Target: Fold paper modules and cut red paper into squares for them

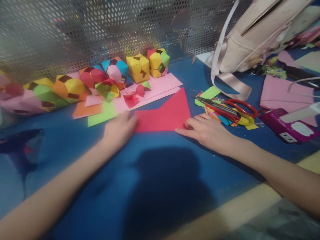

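A folded red paper sheet [167, 114] lies on the blue table top [105, 186]. My left hand [119, 129] presses on the sheet's left end, its fingers bent and blurred by motion. At the right corner of the red sheet rests my right hand [207, 130]. Its forefinger is stretched along the lower edge and its other fingers are curled onto the corner.
A row of coloured paper polyhedra [110, 75] and loose pink, orange and green sheets [100, 111] lie at the back by a perforated metal wall. Red-handled scissors [238, 109] on paper scraps, a magenta box [290, 128] and a pale bag [252, 40] sit on the right.
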`<state>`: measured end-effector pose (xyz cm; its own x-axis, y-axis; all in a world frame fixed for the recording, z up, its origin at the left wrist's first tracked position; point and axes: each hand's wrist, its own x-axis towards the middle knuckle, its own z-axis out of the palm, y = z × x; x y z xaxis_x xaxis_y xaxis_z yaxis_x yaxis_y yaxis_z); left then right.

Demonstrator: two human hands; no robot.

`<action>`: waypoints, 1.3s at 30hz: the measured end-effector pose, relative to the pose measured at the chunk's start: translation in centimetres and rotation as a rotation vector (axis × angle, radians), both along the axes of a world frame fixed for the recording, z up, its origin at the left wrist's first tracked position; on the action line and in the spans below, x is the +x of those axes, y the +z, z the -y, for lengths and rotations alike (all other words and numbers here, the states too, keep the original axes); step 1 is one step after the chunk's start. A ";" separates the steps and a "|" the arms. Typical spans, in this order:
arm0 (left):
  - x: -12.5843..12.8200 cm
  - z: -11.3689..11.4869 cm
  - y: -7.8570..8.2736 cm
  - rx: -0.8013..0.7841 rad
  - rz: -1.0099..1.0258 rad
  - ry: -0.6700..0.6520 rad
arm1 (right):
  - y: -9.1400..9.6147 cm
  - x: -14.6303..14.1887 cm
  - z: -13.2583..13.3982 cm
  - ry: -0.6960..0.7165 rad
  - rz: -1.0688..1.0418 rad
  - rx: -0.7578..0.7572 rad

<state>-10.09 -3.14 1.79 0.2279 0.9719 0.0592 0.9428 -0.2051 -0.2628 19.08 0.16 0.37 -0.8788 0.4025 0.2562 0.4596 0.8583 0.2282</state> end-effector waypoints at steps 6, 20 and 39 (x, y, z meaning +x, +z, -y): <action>-1.3 -0.4 1.4 0.048 0.026 0.024 | 0.1 0.1 0.1 0.010 -0.028 0.028; 6.7 1.9 -1.6 0.158 0.273 -0.780 | -0.2 0.0 -0.1 0.018 0.000 0.082; 4.8 2.0 -1.4 0.072 0.166 -0.586 | 0.4 0.9 0.6 0.024 -0.021 -0.035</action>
<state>-5.29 -5.15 0.35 0.7055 0.6799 0.2002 0.7080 -0.6891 -0.1547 19.94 -0.40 0.73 -0.8831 0.3902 0.2606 0.4429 0.8764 0.1889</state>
